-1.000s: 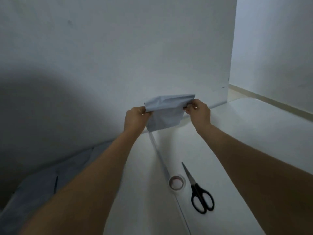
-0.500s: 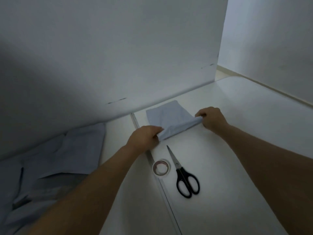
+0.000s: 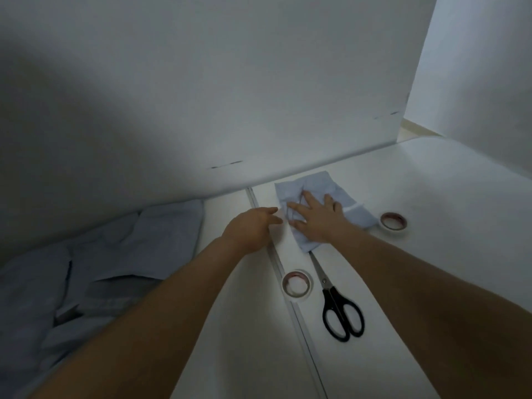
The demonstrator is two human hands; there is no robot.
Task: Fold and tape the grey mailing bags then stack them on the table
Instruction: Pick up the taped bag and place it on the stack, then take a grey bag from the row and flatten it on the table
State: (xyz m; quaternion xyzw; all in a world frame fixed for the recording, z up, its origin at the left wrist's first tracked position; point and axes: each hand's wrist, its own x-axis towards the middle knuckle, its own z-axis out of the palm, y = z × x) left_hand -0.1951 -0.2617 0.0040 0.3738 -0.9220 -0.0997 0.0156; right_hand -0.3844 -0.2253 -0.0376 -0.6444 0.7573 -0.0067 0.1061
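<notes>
The folded grey bag (image 3: pixel 322 194) is lying flat on the white table (image 3: pixel 431 226), near the far wall. The right hand (image 3: pixel 315 218) is pressing on it, fingers spread. The left hand (image 3: pixel 250 228) is hovering just left, fingers relaxed, holding nothing. Two tape rolls (image 3: pixel 297 284) (image 3: pixel 393 221) and scissors (image 3: pixel 336 303) are lying nearby; more bags (image 3: pixel 86 260) are piling up far left.

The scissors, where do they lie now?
In the head view the scissors lie low and right of centre on the table, beside a tape roll.
</notes>
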